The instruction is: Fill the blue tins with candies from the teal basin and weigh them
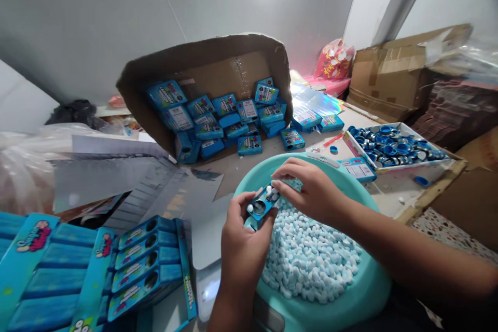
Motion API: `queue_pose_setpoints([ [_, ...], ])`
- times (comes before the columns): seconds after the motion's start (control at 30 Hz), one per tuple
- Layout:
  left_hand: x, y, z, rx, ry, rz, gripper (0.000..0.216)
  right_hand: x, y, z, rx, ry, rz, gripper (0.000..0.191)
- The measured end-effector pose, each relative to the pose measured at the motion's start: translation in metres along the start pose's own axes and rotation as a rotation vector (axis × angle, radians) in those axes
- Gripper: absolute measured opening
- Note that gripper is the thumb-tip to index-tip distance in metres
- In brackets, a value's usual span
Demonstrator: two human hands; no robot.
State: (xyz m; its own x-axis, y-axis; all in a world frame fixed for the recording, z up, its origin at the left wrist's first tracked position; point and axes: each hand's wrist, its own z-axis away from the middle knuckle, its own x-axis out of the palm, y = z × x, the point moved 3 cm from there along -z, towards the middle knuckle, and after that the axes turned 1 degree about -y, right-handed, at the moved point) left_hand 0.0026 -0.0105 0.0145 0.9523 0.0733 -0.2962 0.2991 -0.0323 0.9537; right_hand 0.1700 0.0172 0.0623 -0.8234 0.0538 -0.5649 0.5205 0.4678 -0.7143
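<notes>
My left hand is closed round a small blue candy box with a round hole in its face, held over a teal basin. My right hand pinches small white candies at the box's top end. The basin is heaped with pale blue and white candies.
A tipped cardboard box at the back spills several small blue boxes. A white tray of blue caps stands at the right. Blue display cartons with filled boxes lie at the near left. Cardboard cartons stack at the far right.
</notes>
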Motion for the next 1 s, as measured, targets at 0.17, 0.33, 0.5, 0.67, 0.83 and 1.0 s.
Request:
queue_pose_setpoints([
  [0.17, 0.001, 0.001, 0.0, -0.052, 0.013, 0.005, 0.052, 0.007, 0.004, 0.003, 0.001, -0.119, 0.147, 0.015],
  [0.33, 0.0, 0.0, 0.0, -0.046, 0.011, -0.012, 0.043, 0.01, 0.002, 0.005, -0.037, -0.139, 0.219, 0.017],
  [0.5, 0.001, 0.004, 0.001, 0.004, 0.004, 0.027, 0.036, 0.01, 0.004, 0.005, -0.086, -0.116, 0.197, 0.018],
  [0.67, 0.001, 0.005, 0.002, 0.006, 0.014, -0.012, 0.035, 0.011, 0.003, 0.006, -0.079, -0.11, 0.165, 0.018],
  [0.83, 0.001, 0.001, 0.001, -0.007, -0.001, -0.063, 0.039, 0.014, 0.0, 0.007, -0.051, -0.142, 0.126, 0.023],
  [1.0, 0.0, 0.002, 0.002, 0.005, 0.012, -0.049, 0.04, 0.014, -0.004, 0.009, -0.056, -0.133, 0.092, 0.022],
])
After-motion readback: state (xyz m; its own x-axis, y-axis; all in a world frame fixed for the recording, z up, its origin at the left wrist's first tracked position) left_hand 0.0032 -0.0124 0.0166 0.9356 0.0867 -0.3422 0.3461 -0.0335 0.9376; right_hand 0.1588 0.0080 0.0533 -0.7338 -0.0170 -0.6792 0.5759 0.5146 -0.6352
